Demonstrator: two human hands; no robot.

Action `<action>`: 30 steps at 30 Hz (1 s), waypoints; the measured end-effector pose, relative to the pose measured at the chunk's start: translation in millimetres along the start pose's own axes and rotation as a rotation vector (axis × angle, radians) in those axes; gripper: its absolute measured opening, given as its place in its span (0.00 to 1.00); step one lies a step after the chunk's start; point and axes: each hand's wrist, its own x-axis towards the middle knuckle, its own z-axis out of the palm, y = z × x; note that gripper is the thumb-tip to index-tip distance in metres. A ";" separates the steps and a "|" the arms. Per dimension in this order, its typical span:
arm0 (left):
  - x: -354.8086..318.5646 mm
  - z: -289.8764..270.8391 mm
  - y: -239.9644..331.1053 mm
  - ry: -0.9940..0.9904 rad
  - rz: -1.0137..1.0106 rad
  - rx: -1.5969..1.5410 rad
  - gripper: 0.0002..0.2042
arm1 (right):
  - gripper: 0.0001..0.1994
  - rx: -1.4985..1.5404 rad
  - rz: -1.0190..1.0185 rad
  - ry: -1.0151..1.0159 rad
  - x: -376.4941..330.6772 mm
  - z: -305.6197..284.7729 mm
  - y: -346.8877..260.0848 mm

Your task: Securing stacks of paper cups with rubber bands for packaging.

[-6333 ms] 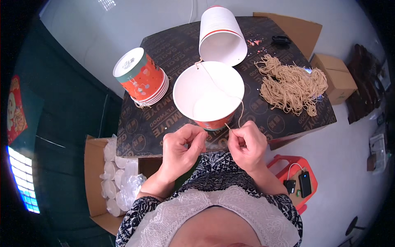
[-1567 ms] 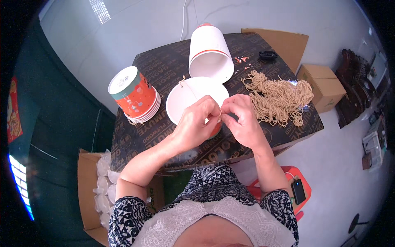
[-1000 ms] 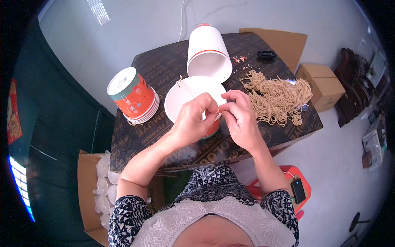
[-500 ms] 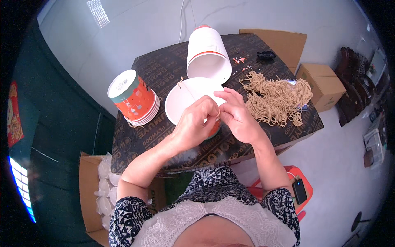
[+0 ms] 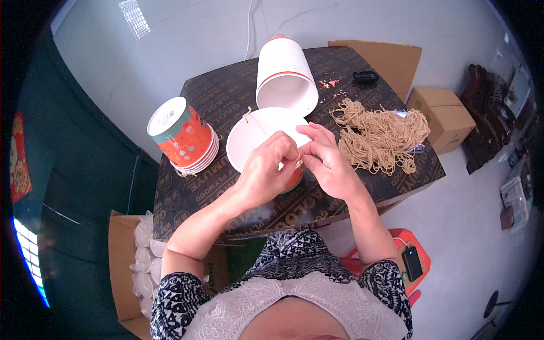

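Observation:
A paper bucket (image 5: 242, 143), white inside with orange and green outside, is tilted with its mouth toward me under my hands. A short twine cord (image 5: 247, 116) runs through its far left rim. My left hand (image 5: 265, 173) pinches a piece of beige twine (image 5: 299, 161) at the near right rim, thumb and forefinger pressed together. Beside it, my right hand (image 5: 331, 169) pinches the same piece from the other side, fingertips almost touching the left ones. Whether the twine is knotted there cannot be made out, since the fingers cover most of it.
On the dark printed table (image 5: 195, 209) are an upside-down bucket stack (image 5: 190, 139) at left, nested white buckets (image 5: 283, 59) lying behind, a twine heap (image 5: 385, 139) at right and a small black object (image 5: 365, 76). An open carton (image 5: 122, 255) of wrapped items and a red stool (image 5: 422, 258) stand below.

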 end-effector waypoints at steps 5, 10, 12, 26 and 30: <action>-1.5 3.4 -3.4 0.030 0.062 0.087 0.11 | 0.04 -0.052 0.014 0.029 -0.3 2.8 -1.6; -1.0 6.1 -1.2 0.039 0.096 0.210 0.11 | 0.05 -0.201 -0.010 0.012 0.5 2.2 -8.0; -1.6 6.6 -1.6 0.041 0.099 0.241 0.11 | 0.06 -0.277 -0.031 0.007 0.8 1.1 -10.2; -1.1 2.9 -2.4 0.062 0.069 0.076 0.12 | 0.06 -0.019 0.081 0.040 0.1 5.5 1.3; -1.4 2.4 -3.9 0.053 0.062 0.074 0.12 | 0.05 0.023 0.089 0.047 1.2 4.5 -2.8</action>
